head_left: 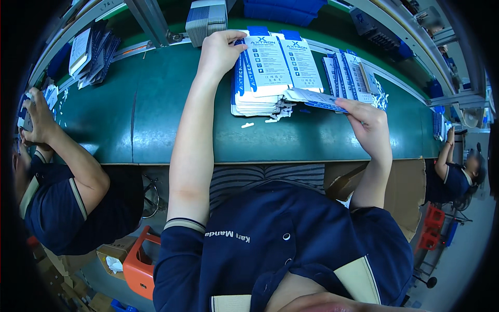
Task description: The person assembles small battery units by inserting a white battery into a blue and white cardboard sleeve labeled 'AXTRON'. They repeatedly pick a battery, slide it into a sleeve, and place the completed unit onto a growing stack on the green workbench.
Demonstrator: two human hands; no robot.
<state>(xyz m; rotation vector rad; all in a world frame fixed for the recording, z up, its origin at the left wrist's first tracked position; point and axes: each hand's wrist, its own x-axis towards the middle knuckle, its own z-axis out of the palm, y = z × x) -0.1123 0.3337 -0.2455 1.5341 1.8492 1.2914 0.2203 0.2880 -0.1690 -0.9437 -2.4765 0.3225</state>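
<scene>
In front of me lies a stack of flat, unfolded white and blue printed cartons (266, 65), its blue flaps at the far end. My left hand (221, 52) is closed at the stack's far left corner, thumb and fingers pinching the edge of an upper carton. My right hand (368, 122) is closed on the right end of another flat carton (318, 98), tilted at the stack's near right edge. Its left end touches or overlaps the stack; which, I cannot tell. Small white paper scraps (247, 125) lie by the stack's near side.
More flat cartons (351, 78) lean in a row to the right, and another pile (91, 54) lies at the far left of the green table (156, 122). Behind stand a grey stack (207, 23) and a blue bin (283, 10). Co-workers sit left (67, 192) and right (457, 174).
</scene>
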